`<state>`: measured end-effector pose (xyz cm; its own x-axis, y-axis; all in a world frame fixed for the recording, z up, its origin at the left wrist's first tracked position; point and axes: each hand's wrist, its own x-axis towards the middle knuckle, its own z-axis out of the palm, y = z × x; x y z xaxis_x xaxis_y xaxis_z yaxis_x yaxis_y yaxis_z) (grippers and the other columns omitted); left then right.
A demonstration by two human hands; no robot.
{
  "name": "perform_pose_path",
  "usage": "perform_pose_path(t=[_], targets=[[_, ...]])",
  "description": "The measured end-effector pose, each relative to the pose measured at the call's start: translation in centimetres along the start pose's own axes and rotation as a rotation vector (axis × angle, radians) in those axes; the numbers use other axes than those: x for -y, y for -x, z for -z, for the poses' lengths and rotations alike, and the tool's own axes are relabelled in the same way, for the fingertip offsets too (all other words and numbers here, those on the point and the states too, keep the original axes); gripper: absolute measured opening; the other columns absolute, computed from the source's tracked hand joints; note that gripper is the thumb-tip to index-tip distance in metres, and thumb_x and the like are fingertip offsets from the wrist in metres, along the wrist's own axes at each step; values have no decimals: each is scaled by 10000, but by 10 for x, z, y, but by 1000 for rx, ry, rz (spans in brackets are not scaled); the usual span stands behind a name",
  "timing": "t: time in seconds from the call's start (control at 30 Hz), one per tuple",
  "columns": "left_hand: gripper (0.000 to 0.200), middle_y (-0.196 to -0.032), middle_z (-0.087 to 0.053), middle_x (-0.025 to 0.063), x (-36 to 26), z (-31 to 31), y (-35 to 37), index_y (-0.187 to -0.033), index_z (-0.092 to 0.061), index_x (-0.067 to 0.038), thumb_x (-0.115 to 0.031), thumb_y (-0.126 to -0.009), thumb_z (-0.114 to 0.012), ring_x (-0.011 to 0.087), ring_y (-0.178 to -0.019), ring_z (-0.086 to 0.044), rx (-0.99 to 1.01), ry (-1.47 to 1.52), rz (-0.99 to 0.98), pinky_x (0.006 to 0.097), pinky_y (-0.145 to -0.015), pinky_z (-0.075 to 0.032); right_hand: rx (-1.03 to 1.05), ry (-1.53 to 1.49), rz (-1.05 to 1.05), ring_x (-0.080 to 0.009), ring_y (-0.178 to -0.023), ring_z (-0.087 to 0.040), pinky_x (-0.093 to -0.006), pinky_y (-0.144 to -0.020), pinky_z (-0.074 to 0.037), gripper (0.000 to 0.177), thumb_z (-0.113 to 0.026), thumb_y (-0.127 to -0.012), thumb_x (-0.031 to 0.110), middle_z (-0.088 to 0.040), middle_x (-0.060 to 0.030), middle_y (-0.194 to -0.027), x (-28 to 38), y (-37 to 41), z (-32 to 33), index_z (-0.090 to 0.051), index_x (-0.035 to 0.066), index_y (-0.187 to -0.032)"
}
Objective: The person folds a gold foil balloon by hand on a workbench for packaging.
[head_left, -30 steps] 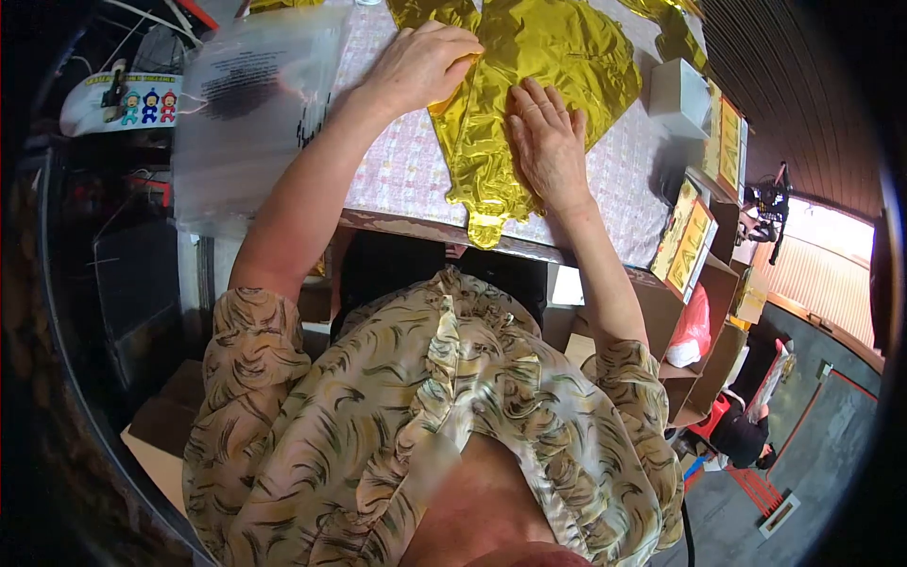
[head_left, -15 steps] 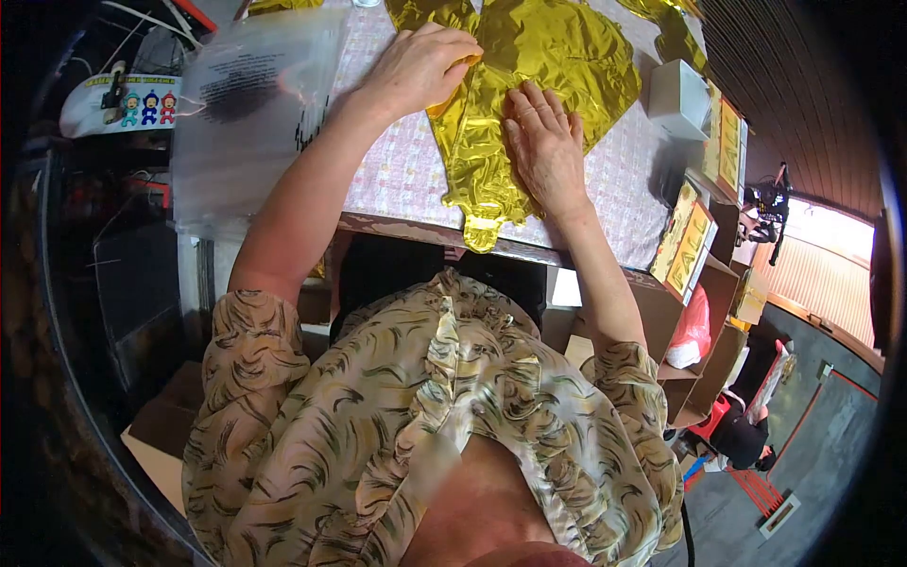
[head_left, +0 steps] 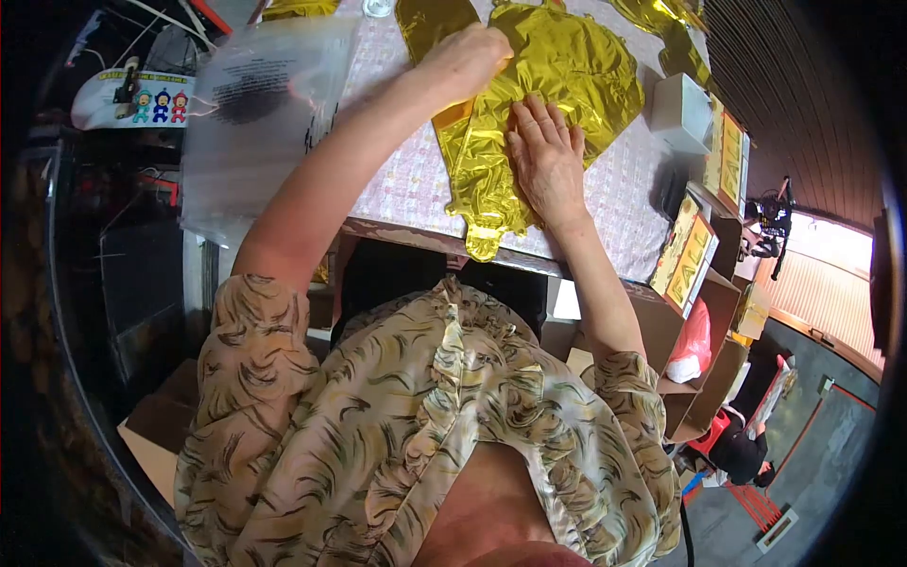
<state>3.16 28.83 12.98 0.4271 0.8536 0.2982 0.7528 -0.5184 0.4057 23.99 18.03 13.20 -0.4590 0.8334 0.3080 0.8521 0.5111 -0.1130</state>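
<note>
A flat, wrinkled gold foil balloon (head_left: 567, 57) lies on the checked tablecloth (head_left: 397, 175), its narrow tabbed end (head_left: 484, 241) hanging at the table's near edge. My left hand (head_left: 470, 64) is closed over the foil near its left side, with its fingers curled under and partly hidden. A folded foil flap shows under and beside this hand. My right hand (head_left: 550, 168) lies palm down on the lower right part of the balloon, fingers stretched out and pressing it flat.
Clear plastic bags (head_left: 265, 123) with printed text lie at the left of the table. A white box (head_left: 682, 113) and printed cardboard boxes (head_left: 690, 260) line the right side. More gold foil (head_left: 685, 52) lies at the far right. Another person (head_left: 737, 449) is in the background.
My left hand has moved right across the foil, and its fingers have curled into a fist. My right hand stays almost in place. The view has shifted slightly.
</note>
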Motion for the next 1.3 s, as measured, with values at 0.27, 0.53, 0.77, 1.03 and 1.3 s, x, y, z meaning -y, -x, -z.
perform_pose_path(t=[0.27, 0.53, 0.77, 1.03, 1.3], targets=[[323, -1198, -674, 126, -6, -4, -4, -1159, -703, -21, -242, -924, -688, 326, -1167, -606, -10, -28, -8, 415, -1028, -491, -1, -13, -7, -361, -1378, -486, -594, -1116, -333, 439, -581, -1019, 288, -537, -111, -1499, -1, 0, 1, -569, 109, -1420], [354, -1216, -665, 109, -3, -3, -7, -1191, -700, -43, -273, -923, -695, 312, -1184, -603, -55, -55, -30, 416, -1033, -491, -31, -29, 5, -352, -1347, -503, -590, -1082, -359, 421, -595, -1007, 270, -553, -115, -1471, -1, 0, -1, -579, 100, -1391], [345, -1220, -653, 65, -2, -8, -7, -1202, -705, -99, -296, -920, -701, 289, -1181, -601, -29, -101, -34, 431, -983, -516, -35, -28, 11, -346, -1336, -508, -586, -1062, -367, 423, -612, -994, 269, -552, -113, -1463, -2, 0, -2, -584, 102, -1382], [360, -1226, -647, 59, -2, -11, -6, -1214, -701, -114, -312, -914, -709, 284, -1175, -603, -28, -101, -17, 431, -970, -522, 0, -21, -38, -378, -1420, -435, -638, -1135, -288, 475, -575, -1020, 300, -486, -139, -1534, 4, -2, 7, -527, 91, -1444], [348, -1248, -667, 84, 5, -12, -5, -1201, -709, -104, -297, -912, -709, 310, -1161, -626, -101, -91, -77, 433, -970, -523, 70, -37, -19, -374, -1479, -358, -664, -1173, -212, 584, -512, -1049, 398, -382, -148, -1609, -1, 2, -11, -408, 95, -1537]])
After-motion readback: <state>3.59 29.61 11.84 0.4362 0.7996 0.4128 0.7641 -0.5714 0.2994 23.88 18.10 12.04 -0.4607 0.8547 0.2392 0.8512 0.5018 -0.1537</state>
